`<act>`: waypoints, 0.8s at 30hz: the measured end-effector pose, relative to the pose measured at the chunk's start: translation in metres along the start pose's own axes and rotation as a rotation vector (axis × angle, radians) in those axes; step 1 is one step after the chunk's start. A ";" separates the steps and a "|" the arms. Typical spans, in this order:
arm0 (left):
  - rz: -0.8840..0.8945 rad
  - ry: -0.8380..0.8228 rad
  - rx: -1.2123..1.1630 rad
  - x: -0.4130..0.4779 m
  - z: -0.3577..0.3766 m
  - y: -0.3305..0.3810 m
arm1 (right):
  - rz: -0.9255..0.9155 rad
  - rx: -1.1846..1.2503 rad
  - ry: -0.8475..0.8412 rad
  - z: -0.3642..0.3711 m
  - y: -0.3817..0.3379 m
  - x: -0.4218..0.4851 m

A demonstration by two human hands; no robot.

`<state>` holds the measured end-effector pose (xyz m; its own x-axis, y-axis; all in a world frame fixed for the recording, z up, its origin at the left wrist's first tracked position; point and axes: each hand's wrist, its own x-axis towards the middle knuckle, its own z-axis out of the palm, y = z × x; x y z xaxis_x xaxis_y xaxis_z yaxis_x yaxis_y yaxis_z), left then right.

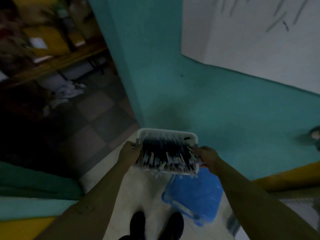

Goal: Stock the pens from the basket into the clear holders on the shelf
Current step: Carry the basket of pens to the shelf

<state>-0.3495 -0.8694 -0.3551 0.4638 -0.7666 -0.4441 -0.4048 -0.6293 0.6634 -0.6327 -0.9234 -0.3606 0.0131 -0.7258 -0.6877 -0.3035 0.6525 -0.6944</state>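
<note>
Two bare forearms are reaching forward from the camera, over black shoes [156,222] that are standing on the pale floor [138,191]. The left grip [131,151] is clamping the left end of the white basket [166,131], and the right grip [206,156] is clamping its right end. The basket is hanging in the air between both grips, and dark pens [166,153] are lying heaped inside it. A blue bin [192,196] is sitting below the right grip, near the teal wall [173,66].

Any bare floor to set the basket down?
Pale floor between the shoes and teal wall, left of the blue bin, is bare. Checkered floor further left looks open but dark. Crowded right: the bin lies below the basket, gripped by left hand and right hand.
</note>
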 end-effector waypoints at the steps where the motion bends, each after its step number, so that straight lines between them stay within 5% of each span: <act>1: 0.000 0.026 -0.027 -0.003 -0.015 -0.007 | -0.028 -0.023 -0.016 0.011 -0.010 -0.003; 12: -0.132 0.200 -0.212 -0.072 -0.153 -0.108 | -0.143 -0.283 -0.248 0.156 -0.077 -0.065; 24: -0.350 0.545 -0.411 -0.215 -0.268 -0.308 | -0.176 -0.617 -0.566 0.370 -0.034 -0.206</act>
<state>-0.1134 -0.4760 -0.3028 0.8773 -0.2924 -0.3806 0.1137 -0.6437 0.7568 -0.2730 -0.7157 -0.2735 0.5327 -0.4802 -0.6969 -0.7144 0.1862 -0.6745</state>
